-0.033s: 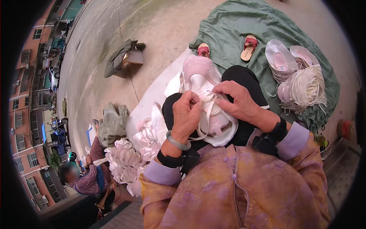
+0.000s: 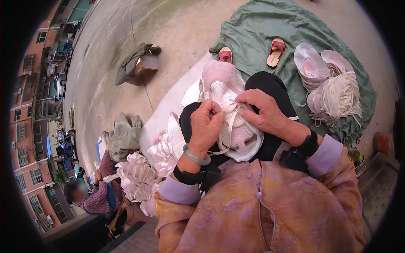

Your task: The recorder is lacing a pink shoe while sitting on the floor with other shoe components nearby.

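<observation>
A pink and white sneaker upper (image 2: 220, 75) rests across my lap, between my black-trousered knees. White shoelace (image 2: 231, 126) runs through its middle, and one length loops down over the near end. My left hand (image 2: 206, 128), with a pale bangle at the wrist, pinches thumb to forefinger on the lace at the upper's left side. From the right, my right hand (image 2: 266, 113) grips lace near the centre between thumb and forefinger. Both hands sit close together over the lacing; the fingertips partly hide the exact strands held.
Right, on a green sheet (image 2: 257, 25), lie more pale pink uppers (image 2: 312, 67) and a bundle of white laces (image 2: 341, 96). Red sandals (image 2: 276, 52) are ahead. More uppers (image 2: 137, 175) are heaped at left, near another person (image 2: 99, 200). A cloth-draped box (image 2: 147, 63) stands farther off.
</observation>
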Demonstrator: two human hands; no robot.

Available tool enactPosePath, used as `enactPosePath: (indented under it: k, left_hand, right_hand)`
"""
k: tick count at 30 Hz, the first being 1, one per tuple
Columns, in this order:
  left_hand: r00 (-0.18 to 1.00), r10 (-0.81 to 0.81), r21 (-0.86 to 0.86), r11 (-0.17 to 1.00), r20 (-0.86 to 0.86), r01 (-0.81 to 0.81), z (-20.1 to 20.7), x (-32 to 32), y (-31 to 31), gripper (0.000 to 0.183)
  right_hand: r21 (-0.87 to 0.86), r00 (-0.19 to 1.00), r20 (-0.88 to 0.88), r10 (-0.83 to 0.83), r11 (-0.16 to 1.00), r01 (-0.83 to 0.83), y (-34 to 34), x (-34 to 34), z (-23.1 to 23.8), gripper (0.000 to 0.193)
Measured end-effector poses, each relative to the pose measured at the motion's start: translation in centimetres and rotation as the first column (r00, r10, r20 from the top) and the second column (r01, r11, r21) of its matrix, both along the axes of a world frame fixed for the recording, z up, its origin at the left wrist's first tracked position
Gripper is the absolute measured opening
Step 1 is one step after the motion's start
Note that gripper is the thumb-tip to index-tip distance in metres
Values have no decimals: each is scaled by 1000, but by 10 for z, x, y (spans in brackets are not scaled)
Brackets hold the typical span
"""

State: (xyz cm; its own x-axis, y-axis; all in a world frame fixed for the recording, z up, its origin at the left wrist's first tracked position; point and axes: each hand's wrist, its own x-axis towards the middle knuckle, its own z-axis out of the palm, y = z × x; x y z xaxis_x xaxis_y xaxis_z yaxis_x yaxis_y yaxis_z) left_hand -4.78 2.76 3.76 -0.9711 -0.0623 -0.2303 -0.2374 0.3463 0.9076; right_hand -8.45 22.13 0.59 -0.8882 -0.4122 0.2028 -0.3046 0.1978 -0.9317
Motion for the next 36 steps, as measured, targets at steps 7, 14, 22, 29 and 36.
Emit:
enactPosePath:
  k: [7,14,22,29,36]
  left_hand:
    - [976,68,447,881,206,-155,13,-11,1,16]
    - [967,16,-325,940,-255,-101,9,6,14,21]
    - [900,-291,-612,790,-324,35,26,46,22,25]
    - [868,-323,-619,785,-377,23,26,50,24,13]
    - [815,-535,-720,654,-223,232,53,81,14,10]
  right_hand:
    - [-56,994,-108,19,998,-25,2,5,0,24]
    - [-25,990,-134,38,999,-42,-1,4,-1,25]
    - [36,980,-196,40,999,-33,0,5,-3,27]
    - [56,983,-175,62,997,-53,-4,1,-2,25]
    - [84,983,-168,74,995,-60,-3,1,-3,26]
